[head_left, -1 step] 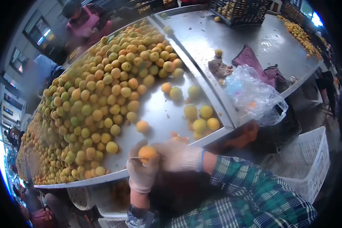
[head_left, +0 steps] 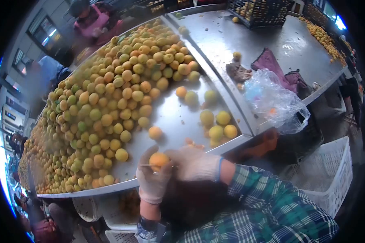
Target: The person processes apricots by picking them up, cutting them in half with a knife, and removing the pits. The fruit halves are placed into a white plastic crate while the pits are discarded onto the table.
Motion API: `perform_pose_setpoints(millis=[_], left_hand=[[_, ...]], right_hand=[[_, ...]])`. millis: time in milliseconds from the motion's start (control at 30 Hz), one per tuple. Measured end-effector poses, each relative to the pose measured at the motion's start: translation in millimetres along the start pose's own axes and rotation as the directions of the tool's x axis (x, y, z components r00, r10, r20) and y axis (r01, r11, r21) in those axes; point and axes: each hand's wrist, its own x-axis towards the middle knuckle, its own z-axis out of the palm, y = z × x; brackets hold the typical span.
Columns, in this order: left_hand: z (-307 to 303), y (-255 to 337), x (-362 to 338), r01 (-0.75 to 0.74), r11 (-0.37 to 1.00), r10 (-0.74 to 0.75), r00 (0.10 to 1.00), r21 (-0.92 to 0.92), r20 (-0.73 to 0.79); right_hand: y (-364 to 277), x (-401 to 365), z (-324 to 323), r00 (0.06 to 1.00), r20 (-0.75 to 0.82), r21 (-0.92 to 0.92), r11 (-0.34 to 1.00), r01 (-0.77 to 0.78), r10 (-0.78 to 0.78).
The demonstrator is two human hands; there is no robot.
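Note:
In my gloved left hand [head_left: 152, 184], an orange-yellow fruit like an apricot [head_left: 158, 159] is gripped between the thumb and fingers, just off the table's near edge. My gloved right hand [head_left: 196, 163] is closed right beside that fruit. A thin, pale straight edge crosses the fruit's lower side; I cannot make out what it is or which hand has it. Beyond my hands lies a large heap of similar fruit [head_left: 105, 103] on the metal table [head_left: 166, 117]. One loose apricot [head_left: 155, 133] rests nearest my fingers, and orange scraps [head_left: 194, 144] lie by the rim.
Right of a raised metal divider [head_left: 215, 69] are a crumpled clear plastic bag [head_left: 273, 101], a purple cloth [head_left: 269, 67] and a black crate of fruit [head_left: 259, 12]. A white crate [head_left: 324, 174] stands low at right. Across the table is a person in a pink apron [head_left: 91, 22].
The view has shifted a little to the right and down across the scene. Both hands stay together around the same fruit, which shows slightly more of its face.

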Motion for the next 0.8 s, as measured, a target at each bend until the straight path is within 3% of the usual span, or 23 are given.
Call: perform_pose_setpoints(millis=[67, 167, 200, 233, 267, 300, 333, 400, 467, 667, 800], left_hand=[[1, -10, -2, 0.042, 0.999, -0.042, 0.997, -0.009, -0.059], [-15, -16, 7, 0.181, 0.983, -0.180, 0.980, 0.012, -0.081], [-15, -16, 7, 0.187, 0.982, -0.186, 0.979, 0.013, -0.086], [-14, -15, 8, 0.167, 0.985, -0.165, 0.985, 0.049, -0.056], [-12, -15, 7, 0.146, 0.986, -0.145, 0.989, 0.082, -0.022], [-9, -19, 6, 0.022, 0.986, -0.024, 1.000, 0.164, 0.015], [-6, -14, 6, 0.019, 0.987, -0.023, 0.999, 0.157, 0.025], [-3, 2, 7, -0.226, 0.904, 0.163, 0.967, 0.364, 0.195], [0, 1, 7, -0.223, 0.924, 0.160, 0.964, 0.312, 0.214], [3, -6, 0, -0.129, 0.985, 0.111, 0.982, 0.112, 0.155], [11, -15, -6, -0.117, 0.993, 0.117, 0.993, 0.007, 0.010]], right_hand=[[15, -2, 0, 0.999, 0.001, -0.022, 0.999, -0.049, 0.049], [30, -3, -6, 1.000, 0.008, 0.102, 0.995, 0.008, -0.009], [33, -3, -5, 0.997, -0.074, 0.251, 0.968, 0.006, 0.012], [35, -3, -5, 0.987, -0.152, 0.393, 0.919, 0.017, 0.047], [32, -3, -6, 0.988, -0.148, 0.394, 0.919, 0.012, 0.051], [25, -2, -6, 0.980, -0.123, 0.529, 0.846, -0.068, 0.156], [21, 0, -7, 0.962, -0.089, 0.647, 0.749, -0.142, 0.259], [23, 5, 5, 0.953, -0.085, 0.714, 0.685, -0.146, 0.292], [37, 15, 15, 0.988, -0.039, 0.619, 0.780, -0.092, 0.148], [11, 1, -1, 0.971, 0.100, 0.811, 0.547, -0.206, 0.217], [-1, -2, 3, 0.926, 0.212, 0.862, 0.386, -0.328, 0.314]])
